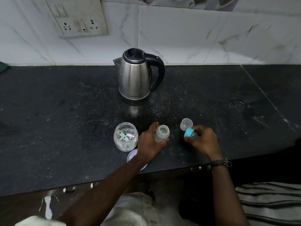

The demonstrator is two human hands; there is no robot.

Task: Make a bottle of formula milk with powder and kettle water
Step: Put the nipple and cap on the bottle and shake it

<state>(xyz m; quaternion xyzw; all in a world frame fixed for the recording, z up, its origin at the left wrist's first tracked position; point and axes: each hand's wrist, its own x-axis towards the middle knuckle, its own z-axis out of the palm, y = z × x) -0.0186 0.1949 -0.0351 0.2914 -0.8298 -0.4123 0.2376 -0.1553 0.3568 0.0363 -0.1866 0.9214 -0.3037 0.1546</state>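
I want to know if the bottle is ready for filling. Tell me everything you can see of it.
The bottle is small, of clear plastic with faint printed marks on its side, and stands upright on the dark counter, in front of the kettle. Its mouth is open: the cap is off. It looks empty, though that is hard to tell. The left hand has it in its grip, fingers curled round the body.
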